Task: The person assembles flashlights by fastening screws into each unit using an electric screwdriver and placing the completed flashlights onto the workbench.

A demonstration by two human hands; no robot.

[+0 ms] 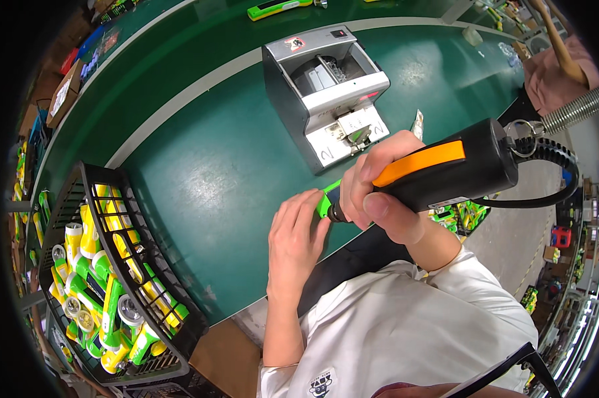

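Note:
My right hand (395,189) is wrapped round a black electric screwdriver (445,169) with an orange lever, its tip pointing down to the left. Close by, my left hand (296,242) has its fingers closed on a bright green plastic piece (324,205), mostly hidden under the fingers, and the driver's nose meets it. Just beyond my hands stands a grey and black screw feeder (316,93), with small metal screws in its open top.
A black crate (193,331) full of yellow and green flashlights (110,292) stands on the left. A coiled spring (575,109) and a black cable (565,192) run from the driver's back end. Another flashlight (279,8) lies at the far side. A person (565,69) is at upper right.

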